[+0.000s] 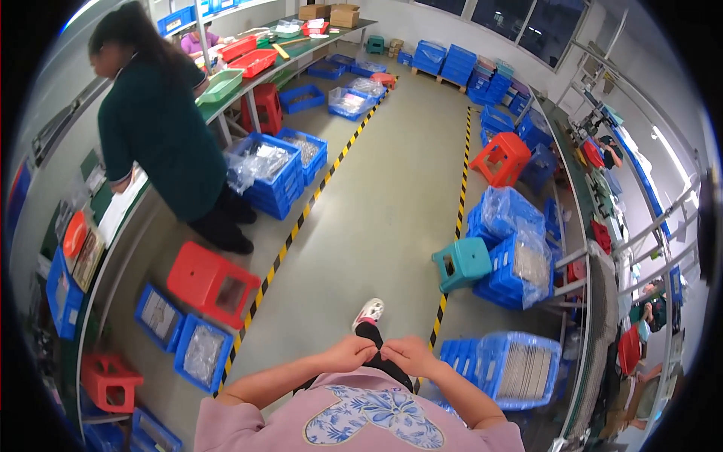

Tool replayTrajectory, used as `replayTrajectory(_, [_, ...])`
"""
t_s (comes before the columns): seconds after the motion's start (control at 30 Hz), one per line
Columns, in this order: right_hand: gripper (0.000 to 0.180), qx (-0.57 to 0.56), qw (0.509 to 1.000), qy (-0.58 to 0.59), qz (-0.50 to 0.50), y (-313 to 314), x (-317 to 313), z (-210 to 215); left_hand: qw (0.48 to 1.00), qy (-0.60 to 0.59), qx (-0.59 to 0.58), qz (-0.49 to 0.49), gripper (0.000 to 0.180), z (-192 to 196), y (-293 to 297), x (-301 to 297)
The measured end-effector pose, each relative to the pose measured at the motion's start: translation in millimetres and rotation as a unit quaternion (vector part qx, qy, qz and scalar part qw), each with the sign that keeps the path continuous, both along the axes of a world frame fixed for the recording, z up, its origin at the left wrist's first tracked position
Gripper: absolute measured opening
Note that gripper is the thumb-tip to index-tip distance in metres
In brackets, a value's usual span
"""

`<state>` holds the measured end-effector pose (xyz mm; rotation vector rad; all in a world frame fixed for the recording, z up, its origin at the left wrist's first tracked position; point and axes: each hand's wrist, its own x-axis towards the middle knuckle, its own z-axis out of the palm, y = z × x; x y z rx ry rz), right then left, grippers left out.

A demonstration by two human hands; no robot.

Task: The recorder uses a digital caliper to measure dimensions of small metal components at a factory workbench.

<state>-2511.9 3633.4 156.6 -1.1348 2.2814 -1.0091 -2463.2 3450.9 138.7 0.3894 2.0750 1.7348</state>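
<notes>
Down at six o'clock, I see the left hand [352, 354] and right hand [407, 355] meet, fingers bent, but can't tell how tight or on what; the blue crate [492, 369] of thin grey pieces [525, 371] sits three o'clock from them, nearer the right.

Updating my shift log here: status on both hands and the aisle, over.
Left hand and right hand curled, close together in front of pink shirt. Anything held: cannot tell. Teal stool at right-hand striped tape.
</notes>
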Motion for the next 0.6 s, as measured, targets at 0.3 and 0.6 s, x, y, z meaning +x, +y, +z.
replayTrajectory(0.3, [0.010, 0.018, 0.984, 0.156, 0.085, -57.9, -216.0, 4.6, 0.957, -0.239, 0.126, 0.107, 0.030, 19.7, -44.7, -184.9])
replayTrajectory(0.6, [0.013, -0.045, 0.970, 0.177, 0.158, -129.6, -416.3, 22.5, 0.934, -0.230, 0.236, 0.135, 0.027, 1.4, -102.1, -364.9])
